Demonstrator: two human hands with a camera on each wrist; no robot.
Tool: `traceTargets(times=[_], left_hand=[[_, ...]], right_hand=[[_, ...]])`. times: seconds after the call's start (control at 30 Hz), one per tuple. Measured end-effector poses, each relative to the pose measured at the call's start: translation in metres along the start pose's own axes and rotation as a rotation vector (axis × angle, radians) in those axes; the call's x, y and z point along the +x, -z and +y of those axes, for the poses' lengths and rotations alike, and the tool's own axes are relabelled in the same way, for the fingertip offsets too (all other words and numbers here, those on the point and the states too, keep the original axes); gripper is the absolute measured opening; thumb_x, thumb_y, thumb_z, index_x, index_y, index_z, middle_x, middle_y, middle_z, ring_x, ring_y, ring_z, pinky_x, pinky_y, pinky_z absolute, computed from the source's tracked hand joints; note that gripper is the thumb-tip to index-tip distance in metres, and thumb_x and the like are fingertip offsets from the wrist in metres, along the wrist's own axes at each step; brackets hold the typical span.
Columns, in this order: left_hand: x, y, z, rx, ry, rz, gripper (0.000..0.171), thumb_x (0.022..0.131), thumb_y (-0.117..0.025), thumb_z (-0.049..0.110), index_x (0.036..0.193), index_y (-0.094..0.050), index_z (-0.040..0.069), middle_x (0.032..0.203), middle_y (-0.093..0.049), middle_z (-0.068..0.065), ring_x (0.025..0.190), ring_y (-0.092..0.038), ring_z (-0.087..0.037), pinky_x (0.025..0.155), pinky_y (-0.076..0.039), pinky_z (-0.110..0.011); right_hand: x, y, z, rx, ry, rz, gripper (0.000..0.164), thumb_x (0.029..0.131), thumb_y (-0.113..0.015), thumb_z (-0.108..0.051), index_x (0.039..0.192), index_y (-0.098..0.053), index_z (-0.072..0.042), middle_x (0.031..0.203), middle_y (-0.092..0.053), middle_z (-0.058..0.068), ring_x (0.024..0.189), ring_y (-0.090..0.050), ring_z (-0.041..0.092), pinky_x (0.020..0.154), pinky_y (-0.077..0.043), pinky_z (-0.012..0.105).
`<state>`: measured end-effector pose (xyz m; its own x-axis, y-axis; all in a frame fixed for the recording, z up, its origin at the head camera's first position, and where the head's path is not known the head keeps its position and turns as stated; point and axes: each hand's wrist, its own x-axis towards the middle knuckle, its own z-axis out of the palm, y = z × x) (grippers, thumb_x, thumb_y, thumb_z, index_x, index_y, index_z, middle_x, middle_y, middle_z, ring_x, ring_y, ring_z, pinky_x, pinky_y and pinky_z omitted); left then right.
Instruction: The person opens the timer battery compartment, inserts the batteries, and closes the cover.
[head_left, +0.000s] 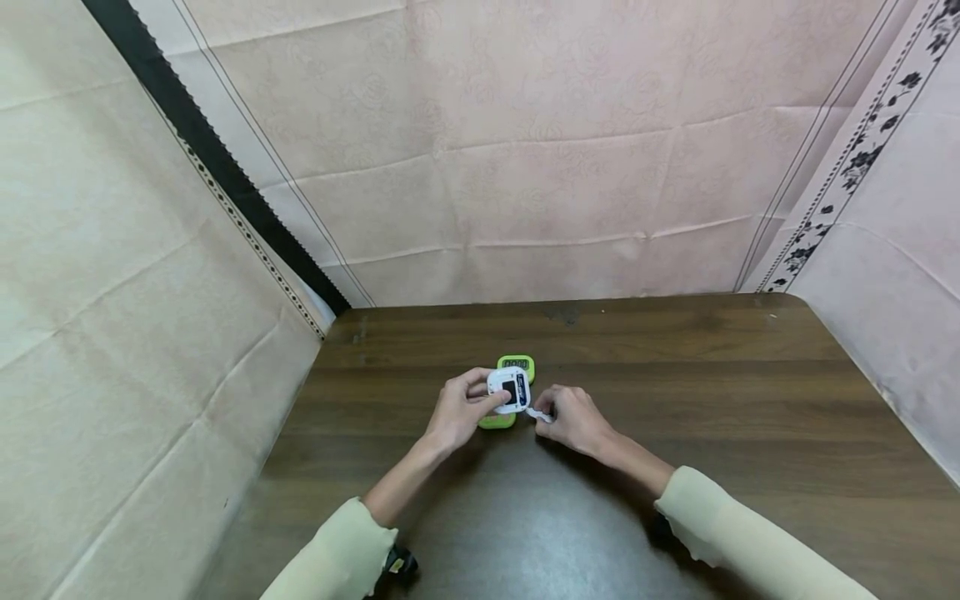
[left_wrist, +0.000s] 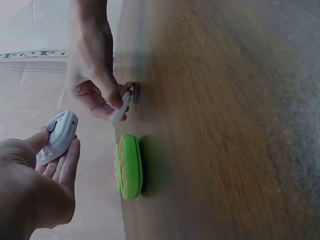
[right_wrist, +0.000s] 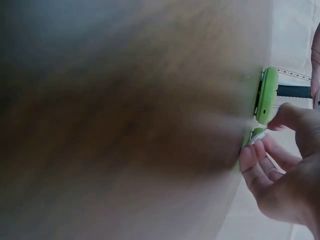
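Observation:
My left hand (head_left: 459, 410) holds a white rounded-square timer (head_left: 501, 384) between thumb and fingers, raised above the table. A dark panel and a printed label show on the timer's upturned face. Close on its right, my right hand (head_left: 576, 419) pinches a small, thin white plastic piece (left_wrist: 121, 111), apart from the timer in the left wrist view. Behind the white timer lies a green timer (head_left: 528, 363) with a grey display. The green edge of a second device (head_left: 497, 422) shows below it, mostly covered by the left hand and white timer.
A brown wood-grain table (head_left: 675, 375) lies under both hands. Pale patterned cloth (head_left: 525, 167) hangs behind it and along both sides. A black strip (head_left: 225, 158) runs down the cloth at the left. A dark wrist device (head_left: 401, 562) sits by the left sleeve.

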<state>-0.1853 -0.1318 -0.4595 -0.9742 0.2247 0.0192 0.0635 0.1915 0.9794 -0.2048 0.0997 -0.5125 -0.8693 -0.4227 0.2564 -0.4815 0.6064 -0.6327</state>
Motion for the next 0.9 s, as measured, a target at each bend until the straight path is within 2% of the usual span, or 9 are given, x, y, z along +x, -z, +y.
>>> traceTargets(times=[0.1,0.23,0.33,0.4,0.5,0.6,0.73,0.83,0.9], left_hand=[[-0.001,0.001,0.001,0.003,0.004,-0.001,0.031,0.100,-0.077,0.012,0.128,-0.068,0.000,0.117,-0.077,-0.017,0.105,-0.077,-0.028,0.084,-0.065,-0.042],[-0.001,0.001,0.000,0.015,0.012,-0.003,0.033,0.100,-0.077,0.015,0.130,-0.069,0.003,0.118,-0.078,-0.014,0.105,-0.077,-0.026,0.085,-0.065,-0.046],[0.000,0.001,-0.001,0.018,0.008,-0.004,0.034,0.100,-0.077,0.017,0.130,-0.069,0.003,0.118,-0.078,-0.014,0.105,-0.077,-0.026,0.086,-0.065,-0.049],[0.000,0.001,-0.001,0.018,0.007,-0.004,0.034,0.100,-0.077,0.017,0.130,-0.069,0.003,0.118,-0.078,-0.014,0.105,-0.077,-0.026,0.086,-0.065,-0.049],[0.000,0.002,-0.001,0.024,0.008,-0.002,0.034,0.100,-0.078,0.018,0.130,-0.069,0.004,0.118,-0.078,-0.014,0.105,-0.077,-0.026,0.086,-0.065,-0.049],[0.000,0.002,-0.001,0.025,0.006,-0.002,0.033,0.100,-0.077,0.017,0.129,-0.069,0.004,0.118,-0.078,-0.014,0.105,-0.077,-0.026,0.085,-0.065,-0.048],[0.001,0.001,-0.002,0.020,-0.003,-0.003,0.032,0.101,-0.077,0.016,0.129,-0.069,0.003,0.118,-0.078,-0.015,0.105,-0.077,-0.027,0.085,-0.065,-0.047],[0.001,0.000,-0.002,0.012,-0.003,-0.006,0.032,0.101,-0.077,0.015,0.129,-0.069,0.002,0.119,-0.077,-0.016,0.106,-0.077,-0.027,0.086,-0.065,-0.047],[0.001,-0.002,-0.002,0.007,0.001,-0.009,0.032,0.101,-0.077,0.015,0.129,-0.069,0.002,0.119,-0.077,-0.016,0.107,-0.076,-0.028,0.087,-0.064,-0.049]], right_hand=[[-0.003,0.001,0.002,0.075,-0.028,0.004,0.015,0.080,-0.081,0.001,0.092,-0.074,-0.004,0.083,-0.066,0.000,0.074,-0.062,0.013,0.062,-0.053,0.025],[-0.005,0.006,0.000,0.193,-0.135,-0.011,0.010,0.085,-0.075,0.002,0.090,-0.073,-0.006,0.078,-0.066,-0.001,0.070,-0.062,0.011,0.060,-0.052,0.024],[-0.006,0.012,-0.005,0.328,-0.237,-0.019,0.007,0.093,-0.071,0.004,0.094,-0.075,-0.002,0.080,-0.071,0.005,0.069,-0.066,0.016,0.058,-0.055,0.026],[-0.006,0.018,-0.008,0.438,-0.280,-0.018,0.010,0.098,-0.067,0.004,0.103,-0.076,0.004,0.086,-0.074,0.012,0.073,-0.071,0.024,0.059,-0.057,0.029],[-0.007,0.027,-0.012,0.565,-0.299,-0.009,0.019,0.102,-0.064,0.004,0.119,-0.073,0.011,0.098,-0.075,0.021,0.082,-0.072,0.032,0.062,-0.060,0.032],[-0.006,0.037,-0.017,0.661,-0.298,0.002,0.027,0.102,-0.066,0.004,0.128,-0.068,0.013,0.105,-0.074,0.025,0.085,-0.072,0.030,0.071,-0.064,0.037],[-0.003,0.047,-0.023,0.802,-0.335,0.036,0.032,0.099,-0.072,0.003,0.129,-0.066,0.013,0.107,-0.077,0.021,0.083,-0.074,0.020,0.087,-0.064,0.047],[-0.002,0.052,-0.028,0.881,-0.367,0.066,0.030,0.097,-0.076,0.001,0.123,-0.067,0.010,0.105,-0.078,0.016,0.082,-0.075,0.020,0.089,-0.064,0.050],[-0.002,0.054,-0.031,0.883,-0.359,0.065,0.029,0.096,-0.078,-0.001,0.122,-0.067,0.008,0.106,-0.078,0.016,0.084,-0.075,0.022,0.089,-0.064,0.050]])
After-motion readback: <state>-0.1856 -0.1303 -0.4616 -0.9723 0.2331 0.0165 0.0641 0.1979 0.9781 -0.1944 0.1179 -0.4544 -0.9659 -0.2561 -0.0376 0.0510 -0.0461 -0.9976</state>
